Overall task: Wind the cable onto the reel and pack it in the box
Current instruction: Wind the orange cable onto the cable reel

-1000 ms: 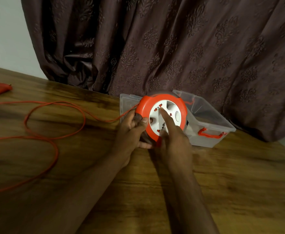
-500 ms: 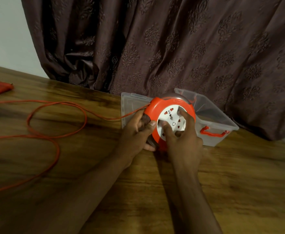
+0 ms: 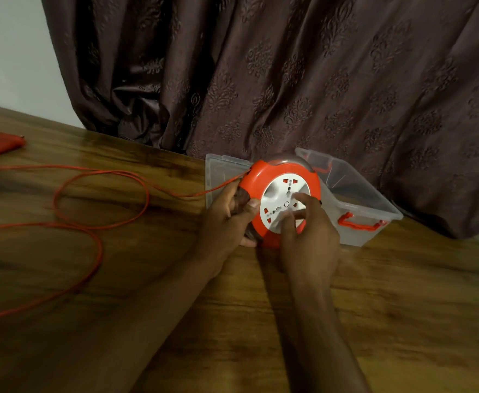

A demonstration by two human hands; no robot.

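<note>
Head view is showing the left hand (image 3: 227, 217) gripping the reel (image 3: 282, 202) upright near the desk's (image 3: 402, 293) far edge, the right hand's fingertips (image 3: 299, 198) pressing its white face; loose cable (image 3: 96, 231) is trailing leftward, the box (image 3: 357, 199) sitting just behind.

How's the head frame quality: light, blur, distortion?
Head view: dim, warm light; dark corners, a forearm shadow on the table. Right hand fingers motion-smeared on the reel; left hand sharper. Wide-angle bend curves the table edge. Faint sheen on the box; cable and plug soft but legible.
</note>
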